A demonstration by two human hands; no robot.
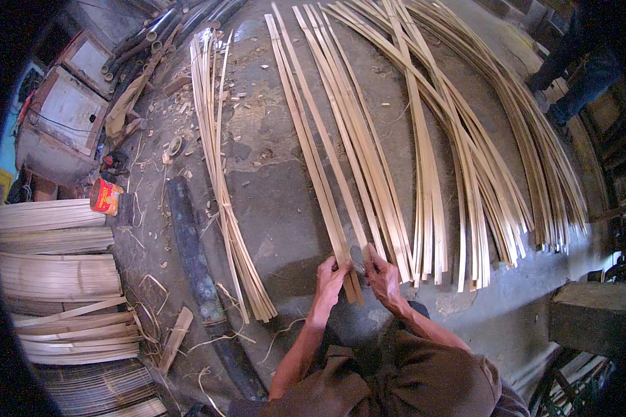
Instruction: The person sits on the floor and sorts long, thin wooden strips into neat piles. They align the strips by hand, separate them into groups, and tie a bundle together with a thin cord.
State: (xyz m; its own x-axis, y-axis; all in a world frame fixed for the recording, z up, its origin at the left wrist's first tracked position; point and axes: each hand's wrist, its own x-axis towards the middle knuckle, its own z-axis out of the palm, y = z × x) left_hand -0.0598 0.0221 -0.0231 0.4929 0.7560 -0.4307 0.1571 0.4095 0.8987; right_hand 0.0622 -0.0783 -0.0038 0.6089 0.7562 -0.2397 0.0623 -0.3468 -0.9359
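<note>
My left hand [330, 274] and my right hand [382, 274] meet at the near end of a long bamboo strip [313, 153] that runs away from me across the concrete floor. The left hand grips the strip's end. My right hand holds a small dark blade [358, 258] against that end, beside the left hand's fingers. More pale strips [368, 160] lie just right of the held one, touching it in places.
A tied bundle of thin strips [219, 174] lies to the left, beside a dark curved pole [195, 257]. Wide fans of strips [494, 153] cover the floor at right. Stacked bamboo mats [55, 278], a red tin [104, 196], a grey box [595, 313] and another person's legs [577, 76] stand around.
</note>
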